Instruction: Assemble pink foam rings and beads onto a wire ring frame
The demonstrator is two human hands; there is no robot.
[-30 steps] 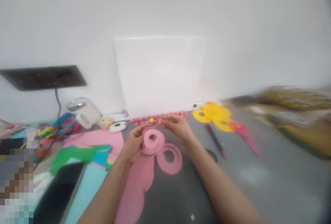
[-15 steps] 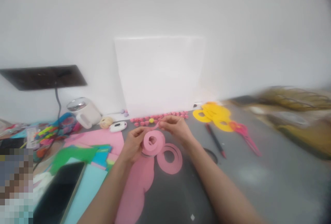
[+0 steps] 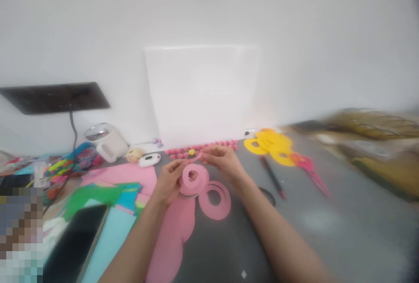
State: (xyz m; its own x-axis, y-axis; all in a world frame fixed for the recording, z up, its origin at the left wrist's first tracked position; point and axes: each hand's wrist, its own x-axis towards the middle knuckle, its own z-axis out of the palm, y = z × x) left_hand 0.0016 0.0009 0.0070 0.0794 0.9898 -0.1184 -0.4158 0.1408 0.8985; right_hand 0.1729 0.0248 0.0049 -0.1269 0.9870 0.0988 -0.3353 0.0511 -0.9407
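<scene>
A coiled pink paper spiral [image 3: 203,179] is pinched at its left side in my left hand [image 3: 169,182]. From its top a narrow strip runs across to my right hand [image 3: 223,161], whose thumb and fingers close on the strip's end. Just below and to the right, pink paper rings [image 3: 214,214] lie on the dark tabletop. Under my left forearm is a pink sheet [image 3: 173,239] with a wavy cut edge. Rows of small pink rolled pieces [image 3: 176,151] lie behind my hands, with a yellow one [image 3: 191,152] among them.
On the right are yellow paper rings [image 3: 273,141], a dark pen [image 3: 274,178] and pink scissors [image 3: 310,172]. To the left lie coloured sheets [image 3: 94,198], a phone [image 3: 78,241] and a white gadget [image 3: 149,159]. A white board [image 3: 203,95] leans on the wall.
Both hands keep nearly the same place and grip. The pink spiral has turned slightly, and the strip between the hands sits at a slightly different slant.
</scene>
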